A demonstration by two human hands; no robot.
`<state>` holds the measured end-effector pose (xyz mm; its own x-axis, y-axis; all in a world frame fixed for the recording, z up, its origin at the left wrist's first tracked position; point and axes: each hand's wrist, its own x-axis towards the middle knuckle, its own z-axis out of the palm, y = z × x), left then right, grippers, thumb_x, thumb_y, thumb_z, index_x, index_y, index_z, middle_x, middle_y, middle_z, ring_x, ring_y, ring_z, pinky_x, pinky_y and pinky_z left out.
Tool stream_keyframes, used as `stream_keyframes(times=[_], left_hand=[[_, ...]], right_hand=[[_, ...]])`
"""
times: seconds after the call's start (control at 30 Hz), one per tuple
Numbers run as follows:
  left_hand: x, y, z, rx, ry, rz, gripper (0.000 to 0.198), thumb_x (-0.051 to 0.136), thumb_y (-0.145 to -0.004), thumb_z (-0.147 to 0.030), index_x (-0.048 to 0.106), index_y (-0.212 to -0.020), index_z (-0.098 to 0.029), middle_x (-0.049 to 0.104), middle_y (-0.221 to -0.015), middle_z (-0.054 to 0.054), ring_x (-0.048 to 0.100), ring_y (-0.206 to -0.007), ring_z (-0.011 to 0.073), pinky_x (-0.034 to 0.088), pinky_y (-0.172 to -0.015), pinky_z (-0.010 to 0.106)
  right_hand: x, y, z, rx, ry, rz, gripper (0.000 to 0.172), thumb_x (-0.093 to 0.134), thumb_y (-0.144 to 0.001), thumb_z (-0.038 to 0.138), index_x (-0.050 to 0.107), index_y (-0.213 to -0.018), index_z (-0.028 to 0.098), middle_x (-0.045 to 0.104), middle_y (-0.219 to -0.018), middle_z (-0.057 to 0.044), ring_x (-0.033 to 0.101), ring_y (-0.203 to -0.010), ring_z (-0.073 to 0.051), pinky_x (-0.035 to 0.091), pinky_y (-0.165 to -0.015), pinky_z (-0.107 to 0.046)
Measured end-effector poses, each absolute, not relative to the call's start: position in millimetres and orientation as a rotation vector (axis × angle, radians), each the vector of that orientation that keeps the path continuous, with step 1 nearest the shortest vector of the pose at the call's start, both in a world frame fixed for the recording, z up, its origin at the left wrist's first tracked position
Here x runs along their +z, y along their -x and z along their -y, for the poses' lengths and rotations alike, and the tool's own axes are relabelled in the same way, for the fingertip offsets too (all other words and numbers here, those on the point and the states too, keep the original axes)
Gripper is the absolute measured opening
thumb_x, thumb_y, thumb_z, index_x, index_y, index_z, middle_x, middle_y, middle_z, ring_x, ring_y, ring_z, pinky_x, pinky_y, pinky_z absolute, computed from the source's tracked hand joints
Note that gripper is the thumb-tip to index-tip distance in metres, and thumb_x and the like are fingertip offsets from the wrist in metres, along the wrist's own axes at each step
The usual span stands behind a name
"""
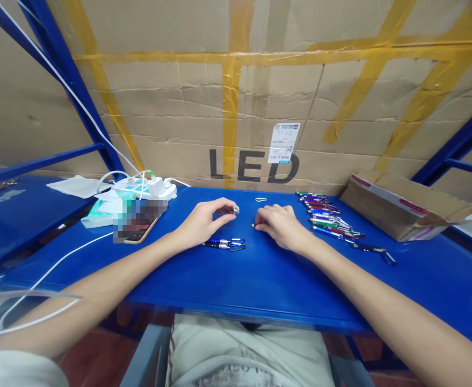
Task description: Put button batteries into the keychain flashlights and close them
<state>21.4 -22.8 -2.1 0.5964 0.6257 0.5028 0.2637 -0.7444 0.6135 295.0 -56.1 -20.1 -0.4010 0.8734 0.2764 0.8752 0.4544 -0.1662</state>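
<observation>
My left hand (203,220) rests on the blue table (260,285) and pinches a small silver cap-like part (236,208) between thumb and fingertips. My right hand (280,223) lies knuckles up just to the right, fingers curled on a small dark piece (254,224) that I cannot make out. A blue keychain flashlight with a carabiner clip (225,244) lies on the table just in front of my left hand. A thin wire ring (261,200) lies beyond both hands.
A row of several coloured keychain flashlights (328,217) lies right of my right hand. An open cardboard box (400,207) sits at far right. A phone (139,226), a tissue pack and a white power strip (147,188) with cables sit at left. A cardboard wall stands behind.
</observation>
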Motion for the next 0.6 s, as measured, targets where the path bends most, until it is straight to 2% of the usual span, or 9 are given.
stream_keyframes(times=[0.37,0.6], left_hand=[[-3,-19,22,0.984,-2.392,-0.724,0.023,0.066,-0.106,-0.038,0.073,-0.12,-0.021,0.08,-0.121,0.006,0.076,-0.11,0.023,0.061,-0.1,0.039],[-3,-19,22,0.956,-2.44,-0.752,0.022,0.065,-0.107,-0.035,0.073,-0.122,-0.022,0.08,-0.122,0.005,0.075,-0.11,0.0221,0.058,-0.1,0.036]], right_hand=[[-17,-294,64,-0.153,1.42,2.481,0.014,0.055,-0.111,0.027,0.06,-0.1,0.022,0.077,-0.106,-0.009,0.06,-0.095,-0.029,0.029,-0.088,-0.042],[-7,-293,65,-0.044,1.271,2.356,0.005,0.055,-0.108,0.021,0.059,-0.11,0.024,0.076,-0.109,-0.006,0.061,-0.099,-0.027,0.034,-0.092,-0.042]])
